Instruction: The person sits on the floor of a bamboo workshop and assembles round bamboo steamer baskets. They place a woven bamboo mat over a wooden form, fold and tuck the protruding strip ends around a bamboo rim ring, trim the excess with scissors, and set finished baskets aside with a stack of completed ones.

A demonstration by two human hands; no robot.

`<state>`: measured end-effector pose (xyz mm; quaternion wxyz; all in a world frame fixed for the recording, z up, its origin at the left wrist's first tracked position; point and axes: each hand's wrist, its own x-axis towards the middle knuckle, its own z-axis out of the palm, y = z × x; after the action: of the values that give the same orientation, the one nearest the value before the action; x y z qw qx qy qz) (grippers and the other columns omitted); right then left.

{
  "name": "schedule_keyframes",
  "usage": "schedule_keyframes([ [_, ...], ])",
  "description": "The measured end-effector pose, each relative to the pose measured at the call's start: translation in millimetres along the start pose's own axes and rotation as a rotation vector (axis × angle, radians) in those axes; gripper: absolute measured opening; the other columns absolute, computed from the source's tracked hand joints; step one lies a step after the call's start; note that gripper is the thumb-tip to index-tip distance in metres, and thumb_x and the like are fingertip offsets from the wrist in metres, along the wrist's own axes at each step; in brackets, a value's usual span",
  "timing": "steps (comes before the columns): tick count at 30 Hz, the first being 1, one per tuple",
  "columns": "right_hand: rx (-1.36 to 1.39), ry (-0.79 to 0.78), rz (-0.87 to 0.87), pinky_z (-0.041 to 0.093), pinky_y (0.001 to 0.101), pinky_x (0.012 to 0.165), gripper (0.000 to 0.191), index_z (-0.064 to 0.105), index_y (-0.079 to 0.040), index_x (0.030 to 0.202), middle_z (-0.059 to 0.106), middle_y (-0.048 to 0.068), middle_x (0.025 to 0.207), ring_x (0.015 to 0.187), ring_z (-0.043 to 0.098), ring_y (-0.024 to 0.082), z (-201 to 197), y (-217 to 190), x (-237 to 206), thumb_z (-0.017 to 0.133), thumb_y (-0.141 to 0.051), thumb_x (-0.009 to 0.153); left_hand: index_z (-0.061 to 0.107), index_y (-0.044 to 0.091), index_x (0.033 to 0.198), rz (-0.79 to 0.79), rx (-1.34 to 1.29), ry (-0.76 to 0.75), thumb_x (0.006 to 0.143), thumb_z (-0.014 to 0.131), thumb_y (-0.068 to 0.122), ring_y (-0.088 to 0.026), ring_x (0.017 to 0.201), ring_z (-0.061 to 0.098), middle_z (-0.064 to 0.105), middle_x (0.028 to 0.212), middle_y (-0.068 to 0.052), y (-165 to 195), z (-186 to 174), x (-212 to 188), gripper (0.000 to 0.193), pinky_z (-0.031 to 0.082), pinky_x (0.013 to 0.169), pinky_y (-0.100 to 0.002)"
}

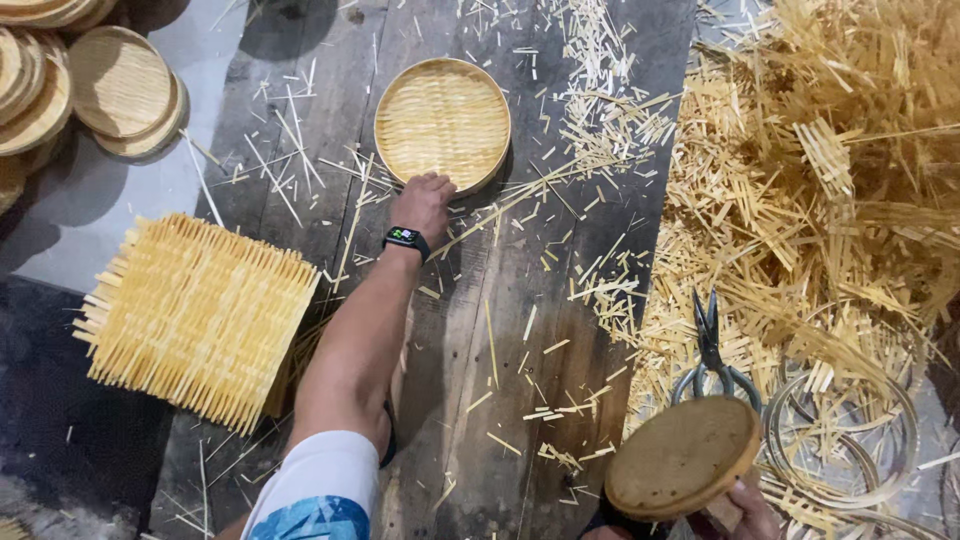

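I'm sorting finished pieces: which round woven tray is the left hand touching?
The lone round tray lying hollow side up on the dark planks, at the left hand; the others sit stacked at top left.

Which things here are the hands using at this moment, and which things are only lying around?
In use:
left hand touching round woven tray
right hand holding round wooden disc

Lying about:
square woven mat
shears
stacked trays
bamboo hoops
strip offcuts

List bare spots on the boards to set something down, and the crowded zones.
Barest: dark planks between the left hand's forearm and the scissors, only stray slivers. Also the grey strip between stacked trays and woven mat. Crowded: offcut heap, hoops beside the right hand.
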<state>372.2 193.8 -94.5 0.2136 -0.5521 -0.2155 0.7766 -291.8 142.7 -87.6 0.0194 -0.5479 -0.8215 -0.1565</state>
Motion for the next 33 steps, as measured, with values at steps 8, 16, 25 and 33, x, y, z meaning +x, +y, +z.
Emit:
schedule_keyframes([
  [8, 0.133, -0.256, -0.002, 0.046, 0.0547, 0.102, 0.068, 0.041, -0.008, 0.153, 0.056, 0.018, 0.143, 0.126, 0.055, 0.038, 119.6, 6.9, -6.1, 0.046, -0.044, 0.096, 0.077, 0.007, 0.108, -0.604, -0.651, -0.508, 0.095, 0.075, 0.047, -0.030, 0.093, 0.066, 0.074, 0.101, -0.018, 192.4, 2.8, -129.0, 0.041, 0.050, 0.081, -0.043],
  [16, -0.495, -0.128, -0.071, 0.028, 0.0710, 0.081, 0.051, 0.055, 0.011, 0.143, 0.064, 0.036, 0.118, 0.103, 0.036, 0.067, 171.3, 23.7, 16.5, 0.047, -0.033, 0.117, 0.074, 0.002, 0.121, -0.685, -1.311, 0.008, 0.094, 0.072, 0.021, -0.011, 0.092, 0.068, 0.077, 0.106, -0.005, 182.8, 5.5, -189.6, 0.033, 0.057, 0.083, -0.029],
  [25, -0.353, -0.166, 0.097, 0.062, 0.0402, 0.068, 0.040, 0.063, -0.001, 0.118, 0.071, 0.015, 0.098, 0.082, 0.071, 0.023, 165.9, 49.6, -2.8, 0.053, -0.035, 0.101, 0.063, -0.009, 0.104, -0.737, 0.392, 0.067, 0.061, 0.076, 0.026, -0.046, 0.099, 0.062, 0.066, 0.104, -0.028, -56.7, -154.8, -228.2, 0.057, 0.049, 0.087, -0.054],
  [33, -0.366, -0.141, -0.120, 0.053, 0.0373, 0.065, 0.046, 0.061, 0.005, 0.117, 0.065, 0.016, 0.096, 0.079, 0.062, 0.025, 138.6, 51.7, 11.7, 0.051, -0.040, 0.113, 0.072, 0.001, 0.114, -0.740, 0.153, 0.595, 0.103, 0.060, 0.012, -0.040, 0.107, 0.069, 0.073, 0.116, -0.021, -17.4, -210.9, -220.6, 0.020, 0.054, 0.096, -0.048],
])
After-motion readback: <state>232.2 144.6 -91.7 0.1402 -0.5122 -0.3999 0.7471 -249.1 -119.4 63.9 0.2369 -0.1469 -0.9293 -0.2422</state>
